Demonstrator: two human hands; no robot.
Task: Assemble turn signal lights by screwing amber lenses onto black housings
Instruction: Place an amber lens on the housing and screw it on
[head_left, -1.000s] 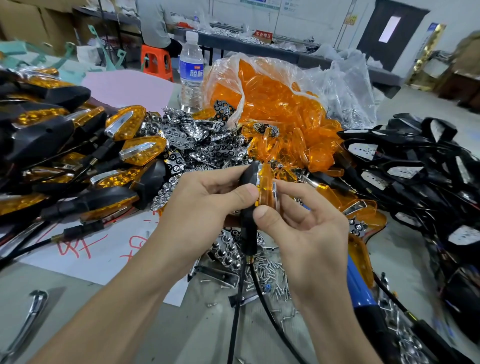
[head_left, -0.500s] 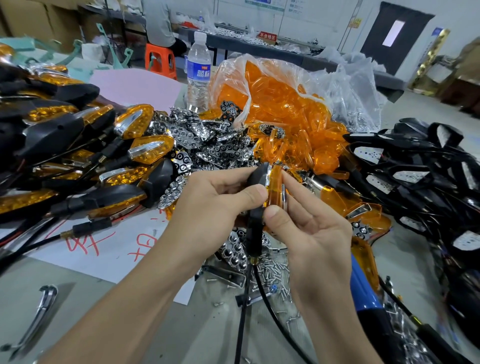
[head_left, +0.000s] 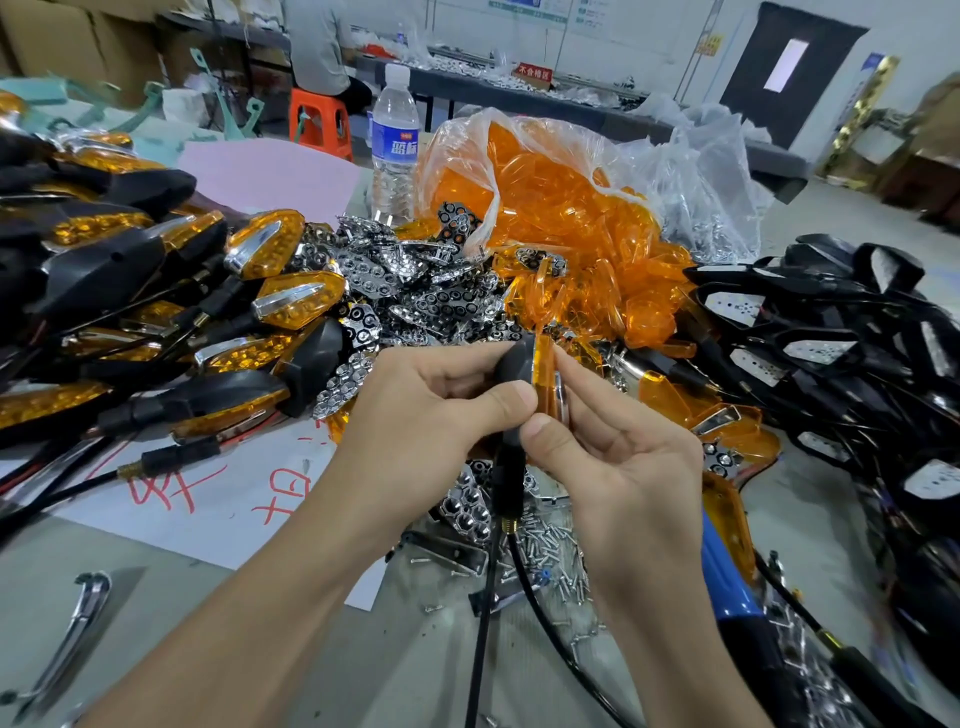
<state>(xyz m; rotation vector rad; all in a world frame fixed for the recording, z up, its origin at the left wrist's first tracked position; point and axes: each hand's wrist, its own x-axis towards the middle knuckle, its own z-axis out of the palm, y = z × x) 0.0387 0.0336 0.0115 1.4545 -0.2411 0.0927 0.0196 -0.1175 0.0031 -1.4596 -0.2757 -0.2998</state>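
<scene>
My left hand (head_left: 431, 410) grips a black housing (head_left: 511, 364) at mid-frame, its stalk and black cable (head_left: 488, 582) hanging down between my wrists. My right hand (head_left: 618, 447) pinches an amber lens (head_left: 545, 364) with thumb and fingers and holds it against the housing's open face. A chrome strip shows at the lens's right edge. Loose screws (head_left: 545, 545) lie in a heap on the table just below my hands.
Finished amber-and-black lights (head_left: 156, 322) are piled at left, chrome reflectors (head_left: 415, 296) in the middle, a plastic bag of amber lenses (head_left: 561, 218) behind, empty black housings (head_left: 841, 353) at right. A water bottle (head_left: 395, 140) stands behind. A blue tool (head_left: 727, 587) lies under my right forearm.
Both hands kept their grip and the lens stays pressed to the housing. The camera view tilted slightly, so the hands sit a little higher and to the right in the picture.
</scene>
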